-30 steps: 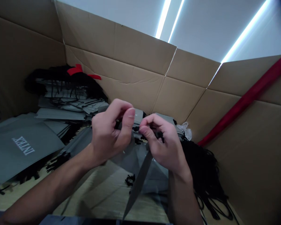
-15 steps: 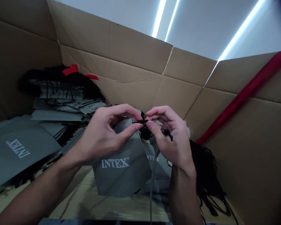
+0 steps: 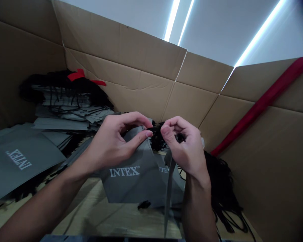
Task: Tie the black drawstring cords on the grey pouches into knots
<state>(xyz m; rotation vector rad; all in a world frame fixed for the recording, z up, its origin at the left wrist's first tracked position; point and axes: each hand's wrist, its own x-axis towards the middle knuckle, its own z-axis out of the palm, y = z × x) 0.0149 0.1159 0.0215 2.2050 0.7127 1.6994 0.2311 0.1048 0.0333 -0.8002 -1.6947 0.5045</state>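
Note:
My left hand (image 3: 116, 143) pinches the top edge of a grey INTEX bag (image 3: 131, 181), thumb and forefinger closed on its upper corner. My right hand (image 3: 184, 148) is closed on the bag's black drawstring (image 3: 156, 134) just to the right of that corner. Both hands are raised in the middle of the view, almost touching. The bag hangs below them with its white logo facing me. A second grey bag (image 3: 175, 179) hangs edge-on under my right hand.
High cardboard walls (image 3: 141, 60) enclose the space. A stack of grey bags with black cords (image 3: 65, 104) and a red strip lies at the back left. A flat grey INTEX bag (image 3: 17, 161) lies at the left. Black cords (image 3: 222, 188) are piled at the right.
A second ago the bag hung edge-on between my hands. It has since turned its logo face towards me, and my right hand has shifted slightly right along the cord.

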